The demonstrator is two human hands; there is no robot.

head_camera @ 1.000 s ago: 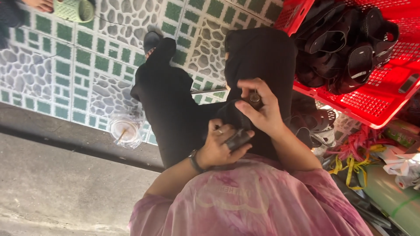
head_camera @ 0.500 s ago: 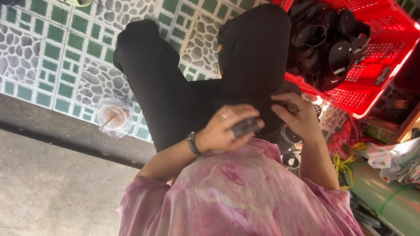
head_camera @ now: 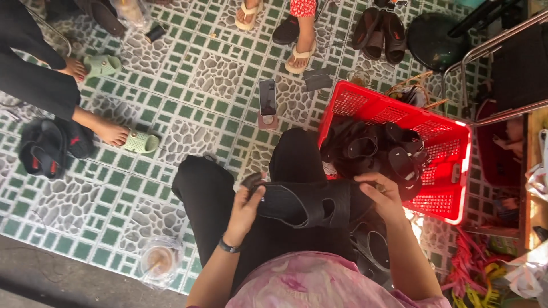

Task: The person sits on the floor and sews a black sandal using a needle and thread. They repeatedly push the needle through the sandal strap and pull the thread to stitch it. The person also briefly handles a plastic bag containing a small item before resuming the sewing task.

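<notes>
while the red basket (head_camera: 451,171) full of dark sandals stands on the tiled floor, a black sandal (head_camera: 305,202) lies across the lap just left of it. the left hand (head_camera: 246,208) clasps its far end from the basket, the right hand (head_camera: 383,197) its near end. a phone (head_camera: 267,98) lies beyond the basket's left corner.

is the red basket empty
No, the red basket holds a pile of black sandals, next to the sandal held in both hands.
</notes>
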